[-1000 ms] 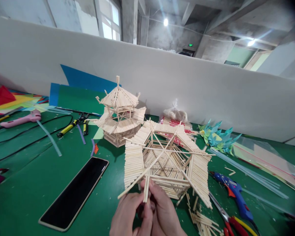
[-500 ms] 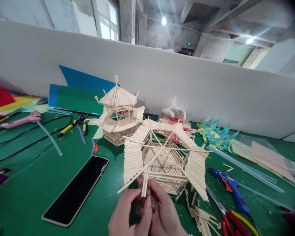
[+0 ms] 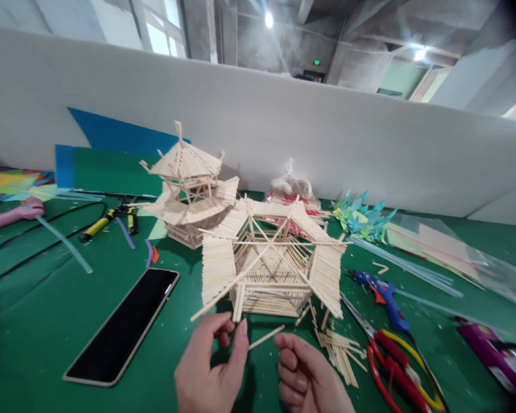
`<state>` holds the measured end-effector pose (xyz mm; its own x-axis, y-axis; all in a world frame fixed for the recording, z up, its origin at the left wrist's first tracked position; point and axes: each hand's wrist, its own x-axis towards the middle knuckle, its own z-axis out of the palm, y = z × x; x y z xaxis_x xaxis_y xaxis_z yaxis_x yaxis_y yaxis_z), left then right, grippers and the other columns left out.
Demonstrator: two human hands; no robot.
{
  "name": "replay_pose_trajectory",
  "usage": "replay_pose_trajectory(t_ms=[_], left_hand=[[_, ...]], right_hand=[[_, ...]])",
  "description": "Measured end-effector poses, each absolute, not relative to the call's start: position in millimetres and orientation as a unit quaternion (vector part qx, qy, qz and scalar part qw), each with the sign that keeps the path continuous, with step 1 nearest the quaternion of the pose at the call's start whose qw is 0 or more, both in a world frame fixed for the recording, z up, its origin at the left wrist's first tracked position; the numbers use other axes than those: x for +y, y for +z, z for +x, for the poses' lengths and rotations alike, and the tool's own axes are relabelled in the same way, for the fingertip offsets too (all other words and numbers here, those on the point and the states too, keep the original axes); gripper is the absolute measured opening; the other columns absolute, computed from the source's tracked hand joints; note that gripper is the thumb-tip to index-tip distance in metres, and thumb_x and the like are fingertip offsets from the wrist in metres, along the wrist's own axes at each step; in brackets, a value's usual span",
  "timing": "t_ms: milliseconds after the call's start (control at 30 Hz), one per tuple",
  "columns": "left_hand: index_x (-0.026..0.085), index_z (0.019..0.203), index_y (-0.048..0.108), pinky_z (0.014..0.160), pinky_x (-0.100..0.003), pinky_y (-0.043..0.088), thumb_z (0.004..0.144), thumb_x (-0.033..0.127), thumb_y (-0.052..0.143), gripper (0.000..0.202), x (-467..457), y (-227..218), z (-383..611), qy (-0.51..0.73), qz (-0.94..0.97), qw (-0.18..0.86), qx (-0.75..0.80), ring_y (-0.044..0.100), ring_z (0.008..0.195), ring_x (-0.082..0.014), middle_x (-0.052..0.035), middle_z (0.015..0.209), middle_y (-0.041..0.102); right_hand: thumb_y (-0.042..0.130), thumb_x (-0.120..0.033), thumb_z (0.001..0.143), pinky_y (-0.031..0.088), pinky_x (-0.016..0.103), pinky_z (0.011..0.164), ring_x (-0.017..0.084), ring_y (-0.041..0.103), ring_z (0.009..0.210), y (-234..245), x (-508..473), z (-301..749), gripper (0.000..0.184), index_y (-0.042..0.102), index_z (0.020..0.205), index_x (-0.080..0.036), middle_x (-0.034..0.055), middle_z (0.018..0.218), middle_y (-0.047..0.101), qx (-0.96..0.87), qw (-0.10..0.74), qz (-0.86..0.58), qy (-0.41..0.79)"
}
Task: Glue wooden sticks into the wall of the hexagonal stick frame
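Hovering by the stick pavilion (image 3: 322, 269) — left hand (image 3: 206, 373) at a loose stick (image 3: 265, 337), grip unclear; right hand (image 3: 312, 381) clenched.

Just in front of the stick pavilion (image 3: 270, 269), your left hand (image 3: 210, 367) draws thumb and forefinger close together, while your right hand (image 3: 309, 378) sits beside it, fingers half-curled.

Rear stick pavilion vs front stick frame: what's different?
Completeness: the rear pavilion has a closed peaked roof with a finial, while the front frame is open on top, with bare ribs crossing at its centre.
Tiers: the rear pavilion shows two stacked roofs, the front frame one ring of roof panels.
Shape: the front frame looks wider and lower, the rear pavilion narrower and taller.
Shared: both are built of pale wooden sticks and stand on the green mat.
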<state>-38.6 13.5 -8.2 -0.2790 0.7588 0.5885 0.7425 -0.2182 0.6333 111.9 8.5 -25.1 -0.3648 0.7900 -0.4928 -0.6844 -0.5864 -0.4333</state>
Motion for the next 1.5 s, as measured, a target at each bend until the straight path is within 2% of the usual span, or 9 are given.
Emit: replay_pose_trajectory(t_ms=[200,433,600,867,1067,1267,1333,1433,1500], left_hand=[[0.019,0.079,0.053,0.052,-0.024,0.044,0.073,0.031,0.058,0.015,-5,-21,-39,0.477,0.614,0.053,0.627,0.053,0.05,-0.0119,0.0025,0.061,0.053],[0.015,0.085,0.056,0.062,-0.032,0.048,0.08,0.02,0.047,0.012,-3,-46,-32,0.311,0.817,-0.028,0.486,0.06,0.07,-0.0198,-0.0081,0.077,0.062],[0.016,0.079,0.06,0.057,-0.033,0.046,0.081,0.015,0.044,0.016,11,-42,-12,0.226,0.87,-0.005,0.438,0.056,0.064,-0.02,-0.0071,0.072,0.062],[0.015,0.082,0.061,0.062,-0.034,0.04,0.077,0.009,0.051,0.013,8,-41,53,0.142,0.939,0.035,0.312,0.053,0.069,-0.0202,-0.0043,0.073,0.062],[0.01,0.076,0.065,0.069,-0.037,0.037,0.077,0.009,0.05,0.015,9,-50,85,0.139,0.945,0.113,0.275,0.053,0.077,-0.0218,-0.009,0.076,0.064],[0.009,0.072,0.065,0.072,-0.042,0.035,0.073,0.003,0.048,0.019,15,-39,83,0.2,0.865,0.315,0.335,0.052,0.078,-0.0247,-0.0131,0.076,0.064],[0.013,0.067,0.063,0.069,-0.04,0.035,0.072,0.005,0.048,0.017,17,-29,74,0.234,0.799,0.406,0.378,0.051,0.075,-0.0232,-0.0099,0.073,0.061],[0.016,0.062,0.057,0.05,-0.027,0.035,0.075,0.015,0.048,0.016,18,-15,59,0.272,0.645,0.566,0.435,0.045,0.053,-0.0139,-0.0005,0.057,0.052],[0.016,0.063,0.055,0.046,-0.024,0.032,0.077,0.022,0.047,0.017,19,-10,49,0.295,0.528,0.657,0.451,0.04,0.046,-0.0099,0.0034,0.052,0.046]], right_hand=[[0.066,-0.035,0.069,0.027,0.016,0.042,0.005,0.034,0.047,-18,-17,180,0.023,0.062,0.082,-0.016,-0.0045,0.057,0.046,-0.215,0.596,-0.518,0.575],[0.054,-0.037,0.078,0.041,0.026,0.056,0.015,0.05,0.065,-32,-37,235,0.027,0.055,0.096,-0.018,0.0041,0.078,0.055,-0.44,0.473,-0.703,0.296],[0.051,-0.027,0.079,0.045,0.03,0.068,0.019,0.054,0.076,-36,-46,245,0.023,0.054,0.101,-0.02,0.0081,0.092,0.056,-0.548,0.415,-0.71,0.149],[0.049,-0.018,0.08,0.043,0.028,0.07,0.02,0.056,0.079,-31,-43,225,0.016,0.056,0.093,-0.022,0.0058,0.088,0.058,-0.62,0.358,-0.659,0.23],[0.049,-0.018,0.08,0.043,0.027,0.07,0.019,0.056,0.079,-32,-40,227,0.013,0.055,0.09,-0.022,0.0053,0.085,0.058,-0.618,0.364,-0.656,0.235],[0.05,-0.021,0.08,0.043,0.026,0.067,0.019,0.056,0.075,-33,-41,229,0.012,0.056,0.09,-0.02,0.0061,0.083,0.058,-0.594,0.376,-0.671,0.236],[0.05,-0.023,0.081,0.043,0.026,0.066,0.018,0.056,0.073,-32,-39,224,0.012,0.057,0.089,-0.02,0.0056,0.082,0.059,-0.572,0.391,-0.674,0.257],[0.05,-0.03,0.081,0.041,0.023,0.059,0.015,0.053,0.066,-30,-31,209,0.015,0.058,0.087,-0.019,0.0036,0.076,0.059,-0.517,0.422,-0.66,0.344],[0.052,-0.034,0.079,0.039,0.021,0.054,0.013,0.049,0.059,-28,-22,196,0.019,0.059,0.085,-0.018,0.0014,0.068,0.057,-0.478,0.449,-0.63,0.415]])
